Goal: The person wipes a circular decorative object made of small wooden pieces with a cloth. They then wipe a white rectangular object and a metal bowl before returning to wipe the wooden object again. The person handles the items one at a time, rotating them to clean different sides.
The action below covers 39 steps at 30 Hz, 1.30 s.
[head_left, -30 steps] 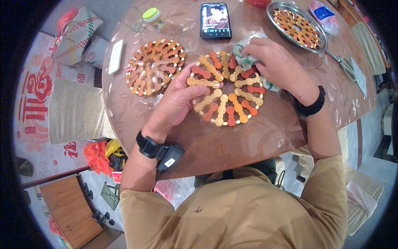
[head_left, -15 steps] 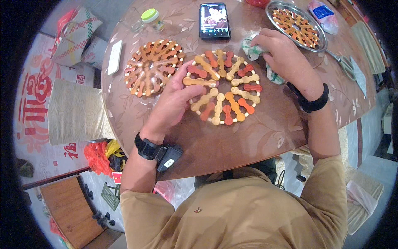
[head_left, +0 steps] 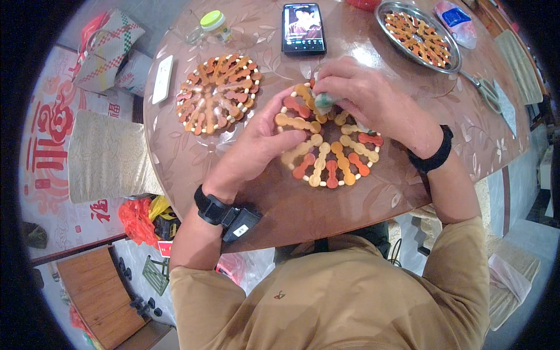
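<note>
A round mat of orange, red and tan wooden pieces lies on the brown table in front of me. My left hand rests on its left side, fingers spread over the pieces and pressing them down. My right hand is over the mat's far edge, with its fingers pinched around a small greenish cloth. A second, similar round mat lies to the left, untouched.
A phone with a lit screen lies at the far side. A metal tray holding another mat sits far right, with scissors beside it. A jar with a green lid and a white flat object lie at the left.
My right hand has moved left from the mat's far right edge to its top centre, carrying the cloth. My left hand has stayed on the mat.
</note>
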Available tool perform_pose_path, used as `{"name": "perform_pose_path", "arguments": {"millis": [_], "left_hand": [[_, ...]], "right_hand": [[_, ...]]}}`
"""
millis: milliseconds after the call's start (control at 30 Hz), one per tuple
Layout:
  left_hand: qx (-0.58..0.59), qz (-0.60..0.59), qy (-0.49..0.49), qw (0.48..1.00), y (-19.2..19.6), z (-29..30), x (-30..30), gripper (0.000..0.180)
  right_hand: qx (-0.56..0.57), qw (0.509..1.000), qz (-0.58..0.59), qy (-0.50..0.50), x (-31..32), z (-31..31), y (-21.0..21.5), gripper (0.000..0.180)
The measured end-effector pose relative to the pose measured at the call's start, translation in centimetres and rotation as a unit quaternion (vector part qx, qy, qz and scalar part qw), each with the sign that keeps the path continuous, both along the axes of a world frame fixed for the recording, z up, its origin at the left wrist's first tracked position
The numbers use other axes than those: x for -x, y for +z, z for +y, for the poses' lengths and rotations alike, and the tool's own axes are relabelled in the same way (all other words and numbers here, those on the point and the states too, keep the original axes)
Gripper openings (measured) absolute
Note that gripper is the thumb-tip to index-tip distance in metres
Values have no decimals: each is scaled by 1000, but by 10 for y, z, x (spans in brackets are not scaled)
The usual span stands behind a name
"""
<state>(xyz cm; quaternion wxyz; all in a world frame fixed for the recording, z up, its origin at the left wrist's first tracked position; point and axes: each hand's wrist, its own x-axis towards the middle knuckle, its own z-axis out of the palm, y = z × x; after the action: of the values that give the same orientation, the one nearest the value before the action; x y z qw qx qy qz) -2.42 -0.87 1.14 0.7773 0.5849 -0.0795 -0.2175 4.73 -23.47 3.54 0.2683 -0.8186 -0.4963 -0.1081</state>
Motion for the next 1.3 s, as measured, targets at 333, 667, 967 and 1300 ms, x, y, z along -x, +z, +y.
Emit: {"name": "perform_pose_path", "arguments": {"millis": [333, 667, 967, 1300], "left_hand": [[63, -2, 96, 993, 3, 11, -2, 69], [113, -8, 95, 989, 1, 13, -5, 73], [-142, -260, 114, 948, 16, 1, 7, 76], [-440, -462, 23, 769, 25, -10, 20, 90]], "right_hand": [[11, 992, 11, -127, -34, -40, 7, 23], [-158, 852, 499, -26, -16, -23, 27, 30], [-269, 790, 551, -20, -33, -47, 30, 36], [-268, 799, 539, -4, -35, -49, 24, 33]]}}
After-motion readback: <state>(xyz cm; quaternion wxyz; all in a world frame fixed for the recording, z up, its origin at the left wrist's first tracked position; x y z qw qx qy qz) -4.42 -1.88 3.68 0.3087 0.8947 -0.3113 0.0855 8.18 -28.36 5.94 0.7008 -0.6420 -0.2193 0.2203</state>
